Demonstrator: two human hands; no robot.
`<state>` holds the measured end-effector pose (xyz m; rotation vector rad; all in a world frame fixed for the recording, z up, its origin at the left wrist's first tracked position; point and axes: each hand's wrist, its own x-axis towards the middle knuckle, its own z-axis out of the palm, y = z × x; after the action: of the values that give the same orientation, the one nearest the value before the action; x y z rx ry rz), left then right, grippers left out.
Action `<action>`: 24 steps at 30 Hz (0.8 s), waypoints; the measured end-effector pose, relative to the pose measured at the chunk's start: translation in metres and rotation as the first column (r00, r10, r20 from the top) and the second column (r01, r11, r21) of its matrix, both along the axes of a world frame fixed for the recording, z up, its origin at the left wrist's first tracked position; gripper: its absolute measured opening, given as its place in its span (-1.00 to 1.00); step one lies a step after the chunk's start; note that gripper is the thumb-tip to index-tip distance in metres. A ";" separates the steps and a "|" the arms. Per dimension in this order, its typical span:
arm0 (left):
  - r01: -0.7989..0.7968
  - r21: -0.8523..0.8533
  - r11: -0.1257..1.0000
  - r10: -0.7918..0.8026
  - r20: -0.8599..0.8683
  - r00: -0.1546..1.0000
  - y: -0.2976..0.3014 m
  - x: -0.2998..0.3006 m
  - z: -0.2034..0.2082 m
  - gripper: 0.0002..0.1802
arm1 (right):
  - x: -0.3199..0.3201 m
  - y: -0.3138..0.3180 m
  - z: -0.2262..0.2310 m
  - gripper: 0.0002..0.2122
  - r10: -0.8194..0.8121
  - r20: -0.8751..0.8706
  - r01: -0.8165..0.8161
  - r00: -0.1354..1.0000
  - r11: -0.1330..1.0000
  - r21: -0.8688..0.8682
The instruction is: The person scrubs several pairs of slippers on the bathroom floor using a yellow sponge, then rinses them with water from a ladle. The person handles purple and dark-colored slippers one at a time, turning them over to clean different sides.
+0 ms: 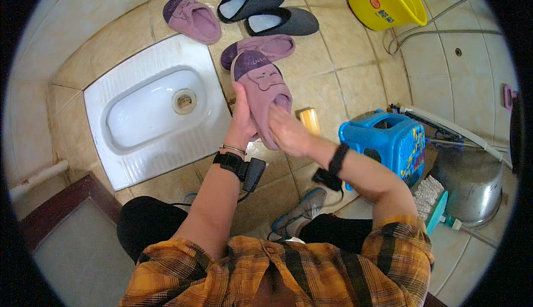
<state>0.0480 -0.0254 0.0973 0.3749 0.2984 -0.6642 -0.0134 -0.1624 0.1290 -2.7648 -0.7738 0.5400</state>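
A mauve slipper (261, 87) with a dark purple toe and a stitched outline of an animal is held up in front of me, toe pointing away. My left hand (240, 115) grips it along its left side, thumb against the upper. At the slipper's mouth, my right hand (288, 132) has its fingers bent together and reaching inside; the fingertips, and anything in them, are hidden. The matching mauve slipper (269, 46) lies on the floor just beyond, partly covered by the held one.
A white squat toilet (150, 168) is set in the floor at left. Farther off lie another mauve slipper (194, 19) and two dark slippers (258, 0), (288, 22). Rightward stand a yellow bucket (377, 4), blue stool (383, 146), metal pot (472, 185) and brush (438, 210); a yellowish block (309, 120) lies near.
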 end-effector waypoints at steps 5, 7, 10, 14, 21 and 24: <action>0.073 0.050 0.996 -0.070 -0.054 0.996 -0.016 -0.013 0.000 -0.05 | 0.066 -0.008 -0.036 -0.73 -0.210 -0.276 0.191 0.938 0.977 -0.094; 0.028 0.078 0.997 -0.028 -0.001 1.000 -0.012 -0.012 -0.002 -0.06 | 0.059 -0.004 -0.030 -0.70 -0.136 -0.248 0.113 0.959 0.988 -0.106; -0.064 0.036 0.997 0.065 -0.016 0.998 0.004 -0.001 -0.009 -0.08 | 0.012 0.007 0.001 -0.62 0.087 -0.163 -0.101 0.983 0.992 -0.080; -0.100 -0.001 0.995 0.100 -0.075 0.992 0.009 0.004 -0.019 -0.10 | -0.024 0.007 0.028 -0.61 -0.108 0.057 0.077 0.992 0.915 0.397; 0.036 0.007 0.999 -0.036 -0.060 0.998 -0.006 -0.014 -0.010 -0.11 | 0.058 0.002 -0.056 -0.59 -0.156 -0.293 0.136 0.943 0.987 -0.085; 0.041 0.092 0.995 -0.045 0.033 0.998 -0.007 -0.016 -0.003 -0.10 | 0.064 0.001 -0.059 -0.58 -0.121 -0.318 0.109 0.940 0.992 -0.056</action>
<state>0.0321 -0.0326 0.0941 0.4813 0.2885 -0.6870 0.0504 -0.1616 0.0696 -2.6341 -0.5273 0.9580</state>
